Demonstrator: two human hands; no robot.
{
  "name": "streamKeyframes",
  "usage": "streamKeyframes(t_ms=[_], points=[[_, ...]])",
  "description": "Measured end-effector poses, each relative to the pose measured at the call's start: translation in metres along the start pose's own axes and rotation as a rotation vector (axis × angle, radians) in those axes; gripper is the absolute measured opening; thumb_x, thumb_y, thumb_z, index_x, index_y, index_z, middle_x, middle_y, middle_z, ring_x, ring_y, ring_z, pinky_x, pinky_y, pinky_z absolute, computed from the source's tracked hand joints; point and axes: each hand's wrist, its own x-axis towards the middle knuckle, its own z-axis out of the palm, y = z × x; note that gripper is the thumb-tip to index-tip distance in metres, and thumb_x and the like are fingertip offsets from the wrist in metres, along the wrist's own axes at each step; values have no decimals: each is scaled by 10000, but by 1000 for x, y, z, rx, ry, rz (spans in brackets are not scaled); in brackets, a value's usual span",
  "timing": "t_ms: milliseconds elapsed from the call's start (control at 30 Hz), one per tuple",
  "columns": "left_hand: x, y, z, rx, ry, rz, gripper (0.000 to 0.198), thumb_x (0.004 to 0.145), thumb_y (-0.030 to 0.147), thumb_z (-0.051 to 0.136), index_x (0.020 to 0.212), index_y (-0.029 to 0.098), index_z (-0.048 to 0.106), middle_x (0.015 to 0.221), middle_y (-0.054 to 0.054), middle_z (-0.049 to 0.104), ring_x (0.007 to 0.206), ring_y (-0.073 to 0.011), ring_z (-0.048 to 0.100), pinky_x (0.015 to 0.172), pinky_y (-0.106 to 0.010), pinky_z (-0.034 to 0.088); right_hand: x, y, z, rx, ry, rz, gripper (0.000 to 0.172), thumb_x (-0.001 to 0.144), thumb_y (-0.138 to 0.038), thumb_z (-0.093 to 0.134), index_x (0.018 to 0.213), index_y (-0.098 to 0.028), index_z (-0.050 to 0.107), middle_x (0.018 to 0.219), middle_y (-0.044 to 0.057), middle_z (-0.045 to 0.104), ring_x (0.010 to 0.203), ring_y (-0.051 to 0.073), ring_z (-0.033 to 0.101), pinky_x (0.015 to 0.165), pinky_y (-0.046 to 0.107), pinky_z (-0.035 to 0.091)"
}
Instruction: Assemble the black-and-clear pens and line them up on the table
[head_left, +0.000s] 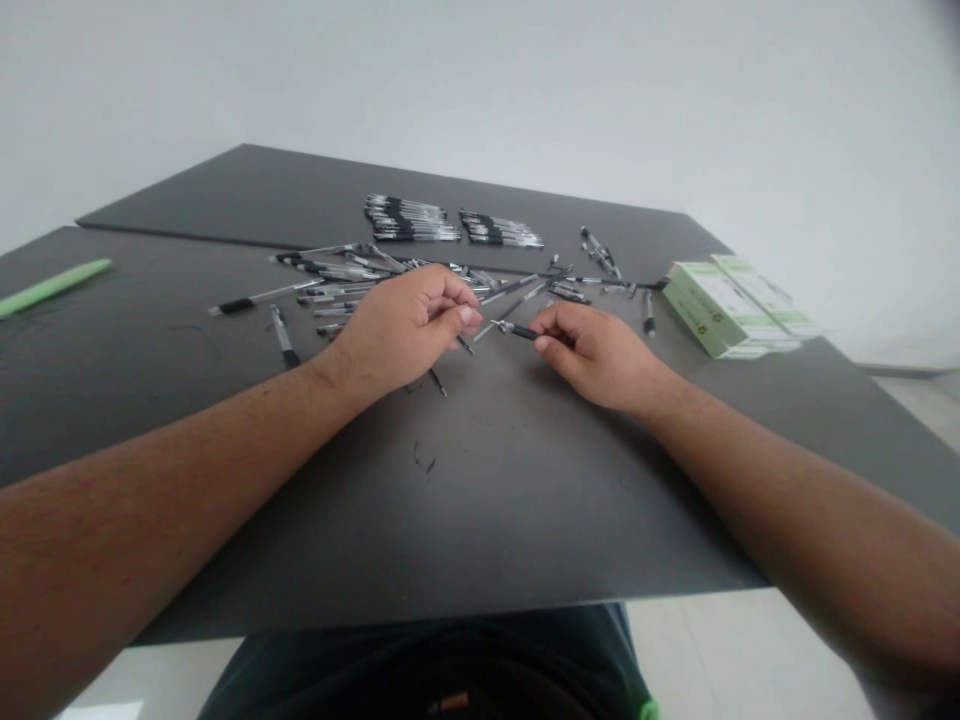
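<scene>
My right hand (600,355) pinches a pen (517,330) by its black grip section, the metal tip pointing left. Just left of that tip is my left hand (412,325), its thumb and forefinger pressed together. Whatever those fingers hold, if anything, is too small to make out. Beneath and behind my left hand lies a loose pile of pens and pen parts (337,292), some clear-barrelled with black grips. A thin dark refill (438,383) pokes out below my left wrist.
Two neat rows of pens, a left row (412,220) and a right row (501,230), lie farther back. Small parts (600,252) are scattered right of them. Green-and-white boxes (731,310) stand at right, a green stick-like object (52,287) at far left on the dark table (480,530).
</scene>
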Motion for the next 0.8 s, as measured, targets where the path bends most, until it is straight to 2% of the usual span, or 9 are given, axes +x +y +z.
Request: streamKeyframes(t_ms=[167,367,533,800], points=[[0,6,1,-45,1,-25,113,1001,320,779,1044,219,749,1003,-63,871,874,-224,857,694,-307,689,-1,2,0,11,-1,-7,149,1003,-304,633,1038,-226,755,932,58,775,802,233,648,779,344,465],[3,13,-2,-26,-7,-36,33,947,214,787,963,207,760,845,-2,789,671,-151,771,618,-254,630,-2,0,0,8,3,-3,137,1013,-295,644,1045,-228,759,932,59,776,808,238,658,782,345,469],[1,18,3,-107,0,-115,78,926,210,823,962,201,755,865,-10,822,677,-148,789,648,-254,641,-2,-3,-1,-16,-4,-5,149,1011,-296,641,1053,-224,765,952,67,786,834,242,668,788,348,470],[-2,17,4,-80,-30,-82,106,918,280,837,955,214,763,843,-24,837,683,-169,792,673,-296,669,-2,-3,-1,-30,3,-2,139,1008,-283,648,1045,-231,771,967,65,801,853,247,674,789,352,472]])
